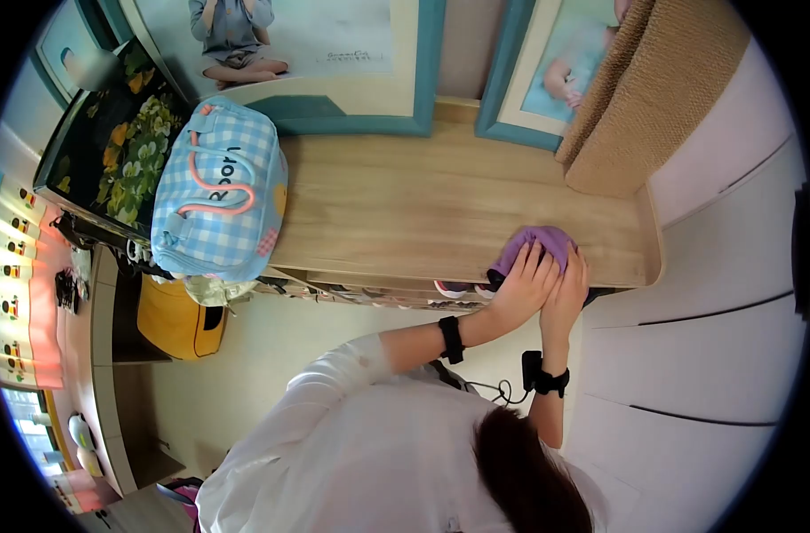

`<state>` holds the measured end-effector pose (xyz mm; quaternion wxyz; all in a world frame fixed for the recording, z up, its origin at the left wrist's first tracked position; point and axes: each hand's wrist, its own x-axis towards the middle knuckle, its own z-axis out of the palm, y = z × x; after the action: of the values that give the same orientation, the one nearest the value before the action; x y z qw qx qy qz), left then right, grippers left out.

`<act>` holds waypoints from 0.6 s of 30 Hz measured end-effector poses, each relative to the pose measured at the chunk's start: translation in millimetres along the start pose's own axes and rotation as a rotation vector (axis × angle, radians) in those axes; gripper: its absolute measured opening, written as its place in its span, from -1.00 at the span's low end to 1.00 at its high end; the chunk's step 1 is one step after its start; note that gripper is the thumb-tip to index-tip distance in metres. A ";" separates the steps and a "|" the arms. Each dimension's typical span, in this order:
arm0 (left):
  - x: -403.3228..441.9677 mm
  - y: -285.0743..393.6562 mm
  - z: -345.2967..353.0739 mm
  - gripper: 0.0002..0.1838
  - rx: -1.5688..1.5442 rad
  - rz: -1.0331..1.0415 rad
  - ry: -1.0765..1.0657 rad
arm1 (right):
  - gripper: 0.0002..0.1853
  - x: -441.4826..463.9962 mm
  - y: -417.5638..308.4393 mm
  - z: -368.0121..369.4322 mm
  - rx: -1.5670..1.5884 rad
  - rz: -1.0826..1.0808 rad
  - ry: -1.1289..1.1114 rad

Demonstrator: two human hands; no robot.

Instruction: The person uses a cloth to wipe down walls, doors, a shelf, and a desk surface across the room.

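Observation:
A small purple cloth bundle (pixel 551 238) lies at the front edge of the wooden cabinet top, towards its right end; its exact kind is hard to make out. Over its near side, my left hand (pixel 522 289) curves its fingers onto the fabric. Close beside it, my right hand (pixel 566 291) grips the bundle's right part, and the two hands touch. A dark part shows at the bundle's left side. Both wrists wear black bands, and a small black box with a cable sits at the right one. The undersides of both hands are hidden.
A blue checked bag (pixel 218 191) stands on the left of the cabinet top (pixel 396 204). Framed pictures (pixel 422 71) lean behind, with brown woven fabric (pixel 636 107) at the right. Shoes (pixel 451 288) sit below the front edge. A yellow bag (pixel 169 320) stands lower left; white drawers (pixel 698 364) stand right.

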<state>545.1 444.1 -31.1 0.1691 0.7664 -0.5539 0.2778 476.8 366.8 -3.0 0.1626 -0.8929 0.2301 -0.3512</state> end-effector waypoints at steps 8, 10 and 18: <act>-18.8 -16.0 -17.5 -0.50 0.007 -0.071 -0.046 | -0.56 5.6 -17.2 16.3 -0.087 -0.065 -0.073; -30.4 -24.3 -21.0 -0.47 -0.015 -0.128 -0.024 | -0.56 7.4 -33.8 19.6 -0.056 -0.099 -0.112; -88.2 -85.4 -72.2 -0.32 -0.113 -0.331 0.011 | -0.54 6.3 -115.3 58.7 0.035 -0.363 -0.234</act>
<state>588.0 579.7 -24.0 0.2583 0.8348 -0.4340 0.2191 556.3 468.0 11.5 0.1378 -0.9514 0.0388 -0.2727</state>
